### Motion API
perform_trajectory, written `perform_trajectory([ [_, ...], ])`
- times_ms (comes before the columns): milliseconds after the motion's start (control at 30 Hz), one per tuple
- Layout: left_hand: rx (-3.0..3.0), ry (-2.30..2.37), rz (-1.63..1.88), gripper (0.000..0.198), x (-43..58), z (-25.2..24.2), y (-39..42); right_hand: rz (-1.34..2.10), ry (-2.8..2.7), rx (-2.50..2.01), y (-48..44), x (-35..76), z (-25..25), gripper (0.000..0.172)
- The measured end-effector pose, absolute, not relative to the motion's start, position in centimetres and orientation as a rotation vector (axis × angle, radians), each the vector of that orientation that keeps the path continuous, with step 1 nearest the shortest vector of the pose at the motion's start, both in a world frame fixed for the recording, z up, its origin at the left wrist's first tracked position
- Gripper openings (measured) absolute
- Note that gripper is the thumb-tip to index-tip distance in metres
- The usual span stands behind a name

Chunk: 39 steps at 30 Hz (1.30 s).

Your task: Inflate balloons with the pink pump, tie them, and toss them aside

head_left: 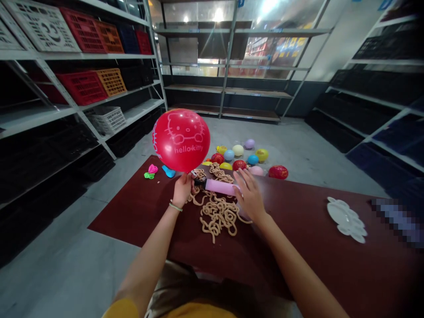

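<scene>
A large red inflated balloon [181, 140] with a pale cat-face print stands above the table's far side. My left hand [183, 190] is closed around its neck, at the black nozzle end of a hand pump. The pink barrel of the balloon pump [220, 187] lies level, pointing to the right. At its other end is my right hand [250, 196], fingers stretched out and apart, the palm side against or very near the pump's end; the exact contact is hidden. Beneath the pump, a heap of tan, rope-like strands [220, 216] spreads over the tabletop.
On the dark red table [298, 229] lie pink and green deflated balloons [151, 171], a blue one [168, 172] and a white scalloped plate [346, 218]. Several small inflated balloons [239, 165] rest beyond the far edge. Shelves with crates [82, 86] line the left.
</scene>
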State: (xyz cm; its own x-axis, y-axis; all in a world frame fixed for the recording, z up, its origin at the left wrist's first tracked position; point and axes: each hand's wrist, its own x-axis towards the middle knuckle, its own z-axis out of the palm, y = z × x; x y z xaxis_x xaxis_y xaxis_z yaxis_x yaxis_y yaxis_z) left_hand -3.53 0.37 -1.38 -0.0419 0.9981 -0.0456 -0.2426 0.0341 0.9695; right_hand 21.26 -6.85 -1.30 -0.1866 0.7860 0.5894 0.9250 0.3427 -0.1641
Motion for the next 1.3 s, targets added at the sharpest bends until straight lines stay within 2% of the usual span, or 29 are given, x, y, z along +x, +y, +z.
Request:
perform_trajectory([
  [267,1.355,0.955,1.043,0.022,-0.5,3.0,-1.2,-0.502,-2.322,-1.268,-8.0,20.3,7.7,0.064],
  [433,1.261,0.863,0.76,0.023,1.9,5.6,-2.6,-0.602,-2.43,-1.198,-8.2,20.0,10.6,0.066],
  [667,1.378,0.816,0.506,0.028,3.2,8.2,-4.5,-0.764,-2.523,-1.244,-8.3,20.4,10.8,0.06],
  [933,1.752,0.803,0.376,0.033,2.1,8.1,-5.1,-0.836,-2.533,-1.223,-8.3,20.8,9.9,0.04],
  [1300,1.264,0.748,0.526,0.036,0.2,7.8,-5.9,-0.958,-2.563,-1.069,-8.8,20.6,10.4,0.031],
])
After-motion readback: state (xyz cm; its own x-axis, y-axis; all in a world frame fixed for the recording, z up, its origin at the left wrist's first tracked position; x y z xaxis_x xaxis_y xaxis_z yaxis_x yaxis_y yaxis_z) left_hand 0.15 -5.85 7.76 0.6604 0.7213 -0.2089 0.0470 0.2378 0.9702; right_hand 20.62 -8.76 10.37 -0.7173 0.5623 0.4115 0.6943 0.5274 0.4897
